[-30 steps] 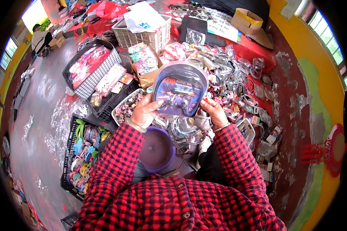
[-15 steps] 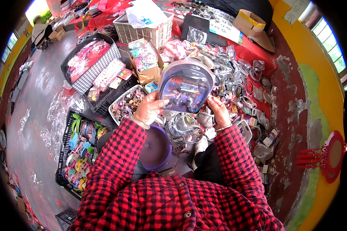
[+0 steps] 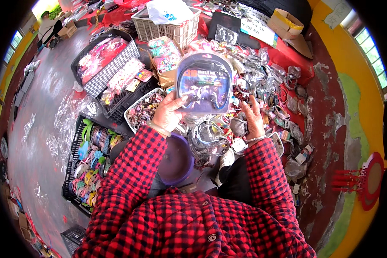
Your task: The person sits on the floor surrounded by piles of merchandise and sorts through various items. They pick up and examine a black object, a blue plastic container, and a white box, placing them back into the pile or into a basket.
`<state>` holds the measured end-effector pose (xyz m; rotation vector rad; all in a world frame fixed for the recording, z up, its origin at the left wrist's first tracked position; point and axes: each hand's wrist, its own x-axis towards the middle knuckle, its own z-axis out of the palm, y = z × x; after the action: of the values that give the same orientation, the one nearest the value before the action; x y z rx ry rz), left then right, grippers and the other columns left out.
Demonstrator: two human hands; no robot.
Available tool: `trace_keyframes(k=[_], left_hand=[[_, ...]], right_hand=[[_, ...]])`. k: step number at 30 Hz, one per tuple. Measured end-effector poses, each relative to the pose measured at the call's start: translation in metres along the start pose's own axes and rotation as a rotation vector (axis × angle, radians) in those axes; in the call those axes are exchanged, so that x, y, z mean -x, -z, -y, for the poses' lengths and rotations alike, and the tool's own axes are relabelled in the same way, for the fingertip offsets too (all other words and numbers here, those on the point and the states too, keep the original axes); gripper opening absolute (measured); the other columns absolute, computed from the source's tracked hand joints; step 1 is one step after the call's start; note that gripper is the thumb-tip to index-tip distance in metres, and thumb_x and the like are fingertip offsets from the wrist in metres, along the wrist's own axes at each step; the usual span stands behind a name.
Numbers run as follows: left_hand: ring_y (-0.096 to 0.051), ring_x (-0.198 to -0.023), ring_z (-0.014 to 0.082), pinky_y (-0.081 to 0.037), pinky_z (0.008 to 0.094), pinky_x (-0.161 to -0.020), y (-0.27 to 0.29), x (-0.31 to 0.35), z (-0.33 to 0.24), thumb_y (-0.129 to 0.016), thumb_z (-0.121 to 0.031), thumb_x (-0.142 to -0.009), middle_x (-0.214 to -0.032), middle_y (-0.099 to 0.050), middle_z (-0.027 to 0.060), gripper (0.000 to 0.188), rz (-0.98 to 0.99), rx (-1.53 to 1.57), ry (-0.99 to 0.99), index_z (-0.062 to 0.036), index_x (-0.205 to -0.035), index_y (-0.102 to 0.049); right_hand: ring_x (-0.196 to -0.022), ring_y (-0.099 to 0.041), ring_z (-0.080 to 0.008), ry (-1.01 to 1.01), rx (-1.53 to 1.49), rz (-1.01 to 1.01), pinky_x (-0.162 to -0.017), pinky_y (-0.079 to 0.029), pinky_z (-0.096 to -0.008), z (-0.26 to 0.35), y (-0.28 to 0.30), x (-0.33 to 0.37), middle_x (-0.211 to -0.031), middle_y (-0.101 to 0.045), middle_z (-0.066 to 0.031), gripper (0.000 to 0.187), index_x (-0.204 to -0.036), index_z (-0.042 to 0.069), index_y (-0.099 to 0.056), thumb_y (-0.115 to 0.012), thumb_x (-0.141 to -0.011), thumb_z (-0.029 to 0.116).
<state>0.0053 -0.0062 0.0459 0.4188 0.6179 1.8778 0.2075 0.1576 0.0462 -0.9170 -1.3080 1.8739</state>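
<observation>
A headset in a clear plastic pack with a dark card point(image 3: 204, 79) is held up in front of me, its rounded end pointing away. My left hand point(image 3: 167, 115) grips its lower left edge, thumb lying over the front. Off the pack's right side, my right hand point(image 3: 253, 120) has its fingers raised and apart, holding nothing. Beneath my hands lie clear-wrapped hoops that look like headbands point(image 3: 208, 139). A purple basin point(image 3: 176, 160) sits below my left wrist.
Wrapped goods point(image 3: 266, 84) are heaped at the right. To the left stand a black crate point(image 3: 66, 182) of colourful hair accessories, a white basket point(image 3: 130, 120) and a houndstooth bin point(image 3: 116, 66). Behind are a pale crate point(image 3: 176, 36) and a cardboard box point(image 3: 284, 26). A person sits far left point(image 3: 46, 29).
My right hand has let go of the pack and moved slightly right, fingers spreading. The pack has shifted a little left and turned more squarely toward me, still in my left hand.
</observation>
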Motion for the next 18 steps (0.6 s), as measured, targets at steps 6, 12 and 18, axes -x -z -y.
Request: trace_keyframes(k=[6,12,18], left_hand=[[-0.053,-0.100,0.0221,-0.046,0.0419,-0.082,0.008,-0.001,0.004,-0.053,-0.001,-0.080,-0.110,-0.054,0.0086,0.032,0.038,-0.087,-0.057,-0.0066,-0.111,-0.051],[-0.052,-0.101,0.0228,-0.043,0.0403,-0.086,0.009,0.000,0.012,-0.053,0.002,-0.077,-0.111,-0.054,0.0102,0.036,0.116,-0.144,-0.035,-0.0055,-0.112,-0.050],[-0.054,-0.097,0.0219,-0.045,0.0369,-0.083,-0.002,0.001,0.012,-0.056,0.001,-0.075,-0.108,-0.055,0.0104,0.036,0.128,-0.146,0.014,-0.0028,-0.111,-0.050]], right_hand=[[-0.122,-0.031,-0.0222,0.099,0.224,0.106,-0.094,-0.033,-0.0322,-0.010,0.003,-0.006,-0.132,-0.033,-0.0165,0.066,-0.133,0.006,-0.025,-0.062,-0.078,0.014],[-0.102,-0.049,-0.0144,0.008,-0.009,0.402,-0.087,-0.038,-0.0286,-0.006,-0.013,0.003,-0.112,-0.054,-0.0064,0.050,-0.123,0.003,-0.042,-0.062,-0.078,0.010],[-0.076,-0.054,-0.0064,-0.170,-0.027,0.386,-0.069,-0.043,-0.0209,-0.006,-0.007,0.007,-0.089,-0.062,-0.0004,0.030,-0.102,0.004,-0.058,-0.064,-0.073,0.001]])
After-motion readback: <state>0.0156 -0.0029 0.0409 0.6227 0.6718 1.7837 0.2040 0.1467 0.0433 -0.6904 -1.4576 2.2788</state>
